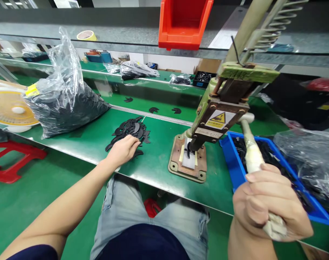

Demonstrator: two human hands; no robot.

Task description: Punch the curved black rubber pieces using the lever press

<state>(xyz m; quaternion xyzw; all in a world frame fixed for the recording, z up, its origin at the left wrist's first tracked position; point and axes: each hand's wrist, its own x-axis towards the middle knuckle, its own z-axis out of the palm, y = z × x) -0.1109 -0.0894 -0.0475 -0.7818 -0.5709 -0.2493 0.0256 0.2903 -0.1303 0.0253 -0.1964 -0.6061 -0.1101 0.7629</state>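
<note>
the right hand (pixel 269 206) is closed firmly around the wrapped lever handle (pixel 255 160) of a small hand press (pixel 221 119), near the lower end of the handle. the handle goes up and to the left from the fist to the head of the press, where a yellow warning label (pixel 220 119) is seen. the press is standing on a metal base plate (pixel 187 164) on the green table (pixel 159 159), and a dark piece seems to be placed under the press head, on a pale block.

the left hand (pixel 123 150) is laid on the table at the near edge of a pile of black flat parts (pixel 130 131); the fingers are bent over some of these parts, but it cannot be told if one is really gripped. the two hands are well apart, with the press between them.

just to the right of the press a blue tray (pixel 228 151) with more black parts is seen. a large clear bag (pixel 64 97) filled with black parts is lying to the left, beside a yellow fan (pixel 7 106). a red bin (pixel 184 23) is hanging on the rail above. a few single black parts are lying on the far belt.
</note>
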